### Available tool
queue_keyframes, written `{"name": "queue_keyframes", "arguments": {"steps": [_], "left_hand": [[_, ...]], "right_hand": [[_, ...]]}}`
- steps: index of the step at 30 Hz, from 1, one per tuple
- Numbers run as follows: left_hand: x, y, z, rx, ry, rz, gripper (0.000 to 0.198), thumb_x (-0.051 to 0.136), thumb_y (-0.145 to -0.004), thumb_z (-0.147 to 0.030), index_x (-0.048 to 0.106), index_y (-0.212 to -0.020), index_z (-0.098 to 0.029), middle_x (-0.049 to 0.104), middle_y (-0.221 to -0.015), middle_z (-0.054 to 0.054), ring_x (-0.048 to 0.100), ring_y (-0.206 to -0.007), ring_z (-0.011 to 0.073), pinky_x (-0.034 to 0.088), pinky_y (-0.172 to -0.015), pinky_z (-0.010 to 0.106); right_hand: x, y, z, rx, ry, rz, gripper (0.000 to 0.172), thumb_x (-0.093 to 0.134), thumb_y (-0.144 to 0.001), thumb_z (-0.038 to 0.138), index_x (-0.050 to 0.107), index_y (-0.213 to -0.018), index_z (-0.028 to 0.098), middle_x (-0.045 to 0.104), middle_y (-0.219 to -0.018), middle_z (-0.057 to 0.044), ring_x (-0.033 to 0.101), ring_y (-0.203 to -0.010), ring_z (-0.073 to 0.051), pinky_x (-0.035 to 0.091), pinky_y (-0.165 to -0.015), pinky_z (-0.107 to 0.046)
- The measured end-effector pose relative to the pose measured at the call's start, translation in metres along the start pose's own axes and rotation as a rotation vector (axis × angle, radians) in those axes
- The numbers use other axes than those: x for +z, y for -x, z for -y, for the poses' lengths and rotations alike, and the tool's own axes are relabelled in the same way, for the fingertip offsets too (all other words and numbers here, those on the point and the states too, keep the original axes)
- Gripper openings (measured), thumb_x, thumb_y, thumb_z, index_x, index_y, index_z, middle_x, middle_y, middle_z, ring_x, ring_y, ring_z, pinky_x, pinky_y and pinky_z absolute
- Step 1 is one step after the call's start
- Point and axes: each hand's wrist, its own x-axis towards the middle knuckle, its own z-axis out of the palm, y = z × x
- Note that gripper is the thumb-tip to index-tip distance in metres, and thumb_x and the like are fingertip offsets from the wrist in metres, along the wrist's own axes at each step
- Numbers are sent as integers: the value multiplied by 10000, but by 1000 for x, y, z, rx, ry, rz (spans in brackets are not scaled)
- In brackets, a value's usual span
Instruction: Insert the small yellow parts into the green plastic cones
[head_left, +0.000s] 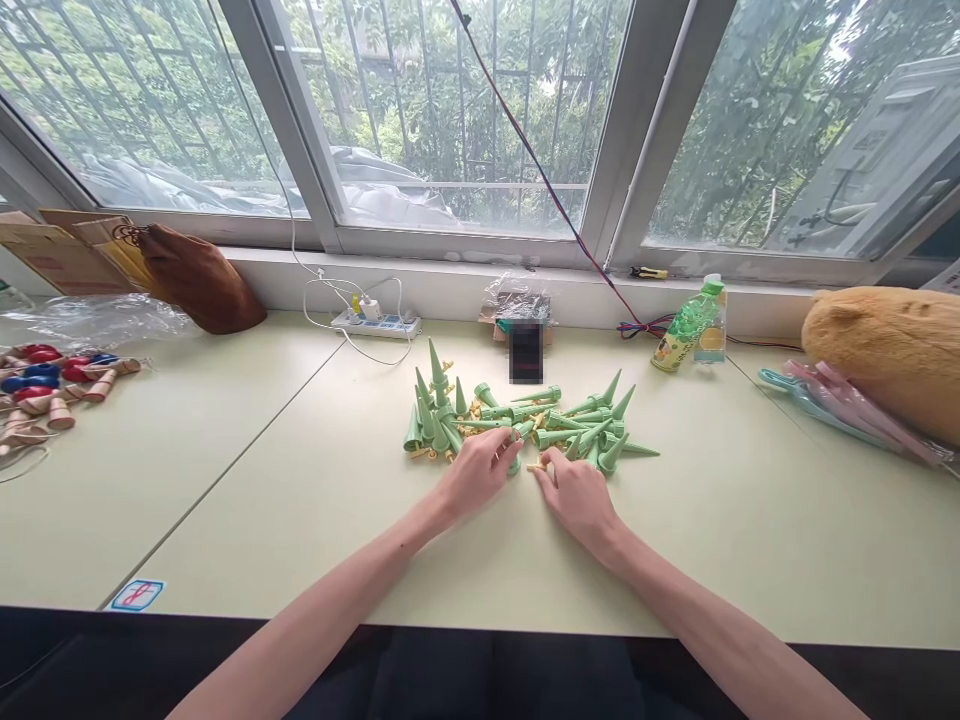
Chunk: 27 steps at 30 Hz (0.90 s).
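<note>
My left hand [476,468] is closed around a green plastic watering spike [514,464], held nearly upright at the near side of a heap; its fingers hide part of it. Just to the right, my right hand [581,495] pinches a small yellow valve piece [535,466] between thumb and fingers, low over the table and apart from the spike. Beyond both hands lie several more green spikes [555,437], mostly on their sides. Upright spikes [436,375] stand bunched at the left, with small yellow pieces among them.
Behind the heap is a small box [495,325] with clear wrapping, next to a blurred dark object [526,352]. A power strip [382,325], a green-capped bottle [686,325] and a plush item [885,350] line the back. Wooden toys [56,385] lie far left.
</note>
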Motion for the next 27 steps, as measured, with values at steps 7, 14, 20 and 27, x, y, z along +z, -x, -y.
{"name": "queue_keyframes", "arguments": {"steps": [7, 14, 20, 27], "left_hand": [[-1, -1, -1, -9, -6, -30, 321, 410, -1005, -306, 400, -704, -196, 459, -601, -38, 371, -516, 104, 314, -534, 243], [-1, 0, -1, -22, 45, -59, 337, 427, -1002, -303, 367, -686, -202, 370, -560, -62, 301, -491, 91, 281, -504, 241], [1, 1, -1, -5, 41, -56, 336, 433, -999, -316, 351, -693, -205, 392, -572, -60, 316, -494, 94, 293, -505, 240], [1, 2, -1, -2, 51, -27, 313, 430, -1002, -312, 357, -717, -205, 436, -609, -50, 355, -523, 103, 309, -535, 242]], "right_hand": [[2, 0, -1, -44, -68, -9, 182, 489, -1009, 289, 593, -906, 182, 641, -598, 1, 620, -548, -178, 311, -532, -240], [0, 3, 2, -154, -312, -97, 234, 415, -1026, 324, 562, -893, 199, 627, -629, 23, 554, -497, -135, 337, -515, -224], [-2, 4, 2, -198, -372, -112, 221, 420, -1015, 302, 551, -869, 200, 647, -730, 5, 560, -555, -131, 379, -546, -220], [0, 4, 1, -200, -389, -111, 202, 436, -1004, 277, 544, -853, 199, 640, -747, 8, 535, -562, -128, 376, -564, -222]]}}
